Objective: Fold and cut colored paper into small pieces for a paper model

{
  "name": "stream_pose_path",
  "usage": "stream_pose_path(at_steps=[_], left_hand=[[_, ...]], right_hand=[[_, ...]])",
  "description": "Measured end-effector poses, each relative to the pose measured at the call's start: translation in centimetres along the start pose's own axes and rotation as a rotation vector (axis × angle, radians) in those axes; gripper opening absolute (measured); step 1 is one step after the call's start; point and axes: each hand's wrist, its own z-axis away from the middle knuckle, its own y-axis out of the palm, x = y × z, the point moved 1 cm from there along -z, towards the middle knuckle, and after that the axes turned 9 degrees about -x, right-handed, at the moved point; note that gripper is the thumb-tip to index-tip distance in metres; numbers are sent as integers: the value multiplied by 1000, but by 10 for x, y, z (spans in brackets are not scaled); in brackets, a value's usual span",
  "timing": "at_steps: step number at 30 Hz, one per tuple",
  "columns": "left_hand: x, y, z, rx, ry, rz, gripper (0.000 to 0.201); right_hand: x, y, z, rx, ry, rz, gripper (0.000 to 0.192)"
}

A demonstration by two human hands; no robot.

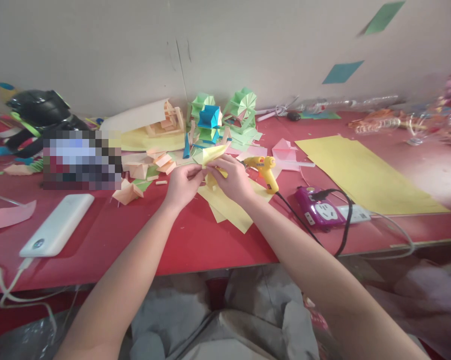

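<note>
- The left grip [185, 186] is pinched narrow, thumb against fingers, on a folded yellow paper [213, 154]; the right grip [233, 179] closes on the same piece from the other side, the fingertips of both nearly meeting.
- The folded yellow paper is held up between the two, above the red surface [210, 255]; its upper part shows past the fingers, the rest is partly hidden by them.
- Below the right grip lie loose yellow sheets [240, 215], overlapping; just to the right is a yellow glue gun [265, 172], its dark cord running towards a purple power socket [321, 210].
- Farther right lies a large yellow sheet [371, 175]; beyond the hands stand green paper wheels [244, 110] and a blue folded piece [210, 116]; peach folded pieces [127, 192] and a white power bank [58, 225] lie to the left.
</note>
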Motion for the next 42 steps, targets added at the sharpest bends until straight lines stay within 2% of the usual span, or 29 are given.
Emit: stream_pose_path(at_steps=[12,19,24,42], left_hand=[[1,-1,0,40,-49,23,28],[-2,0,-1,-96,-184,96,16],[-5,1,-2,-161,-253,166,19],[-5,-1,-3,-209,-188,172,15]], right_hand=[[0,-1,-1,-3,-2,-11,13],[3,-1,-1,39,-84,27,19],[4,0,-1,68,-129,84,27],[13,0,0,110,-178,198,29]])
